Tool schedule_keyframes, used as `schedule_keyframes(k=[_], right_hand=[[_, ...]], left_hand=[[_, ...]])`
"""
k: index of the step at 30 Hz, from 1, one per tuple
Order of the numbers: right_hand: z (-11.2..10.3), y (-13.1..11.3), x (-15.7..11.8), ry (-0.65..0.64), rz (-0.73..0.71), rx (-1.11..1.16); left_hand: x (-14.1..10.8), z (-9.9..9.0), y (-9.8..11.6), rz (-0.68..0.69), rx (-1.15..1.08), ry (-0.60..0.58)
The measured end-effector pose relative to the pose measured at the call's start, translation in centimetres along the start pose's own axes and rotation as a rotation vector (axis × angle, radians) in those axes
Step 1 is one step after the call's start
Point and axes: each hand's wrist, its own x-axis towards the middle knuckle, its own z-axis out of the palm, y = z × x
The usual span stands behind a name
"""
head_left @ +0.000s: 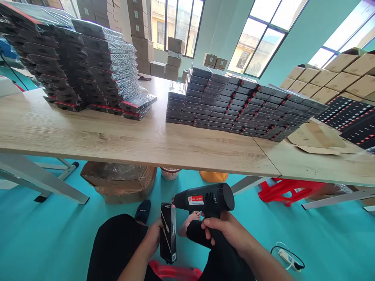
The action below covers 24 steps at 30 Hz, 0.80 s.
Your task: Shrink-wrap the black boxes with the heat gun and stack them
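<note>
My left hand (152, 236) grips a slim black box (168, 238) by its left side, holding it upright over my lap. A picture of a thin device and a small code label show on its face. The fingers of my right hand (224, 228) wrap round the handle of a black heat gun (205, 198) with a red and white label. Its nozzle points left, close to the box's upper right edge; I cannot tell whether they touch. Both hands are below the front edge of the wooden table (140, 142).
Film-wrapped boxes (96, 66) are stacked at the table's left. A long wall of black boxes (234, 103) stands at centre right, beside flattened cardboard (320, 136). Underneath are a large wrapped carton (120, 181) and a red stool (288, 191). A power strip (288, 257) lies on the floor.
</note>
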Motion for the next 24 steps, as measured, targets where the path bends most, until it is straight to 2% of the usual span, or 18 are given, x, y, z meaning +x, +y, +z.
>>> schedule_keyframes(k=[3,7,9,13,15,18,20,22,24], right_hand=[[0.2,-0.1,-0.2,-0.046,0.026,-0.061],[-0.3,1.7,-1.9,-0.175,0.183,-0.240],[-0.8,3.2,-3.0,-0.194,0.223,-0.225],[-2.0,5.9,-4.2,-0.128,0.292,0.050],[-2.5,6.9,-4.2,-0.048,0.253,0.234],[-3.3,8.3,-3.5,0.086,0.180,0.475],[-3.9,9.1,-2.8,0.125,0.164,0.612],[-4.3,9.8,-2.1,0.140,0.174,0.748],[-4.5,10.3,-1.6,0.145,0.192,0.845]], left_hand=[[-0.3,0.3,0.3,0.042,0.116,-0.041],[-0.5,0.7,1.0,0.027,0.029,0.044],[-0.7,0.9,1.5,0.015,-0.011,0.035],[-1.3,0.9,2.6,-0.027,-0.109,-0.061],[-1.8,0.8,3.1,-0.081,-0.198,-0.127],[-2.3,0.9,3.7,-0.155,-0.326,-0.351],[-2.5,1.0,3.8,-0.204,-0.335,-0.473],[-2.6,1.2,3.8,-0.233,-0.297,-0.505],[-2.7,1.2,3.6,-0.240,-0.246,-0.470]])
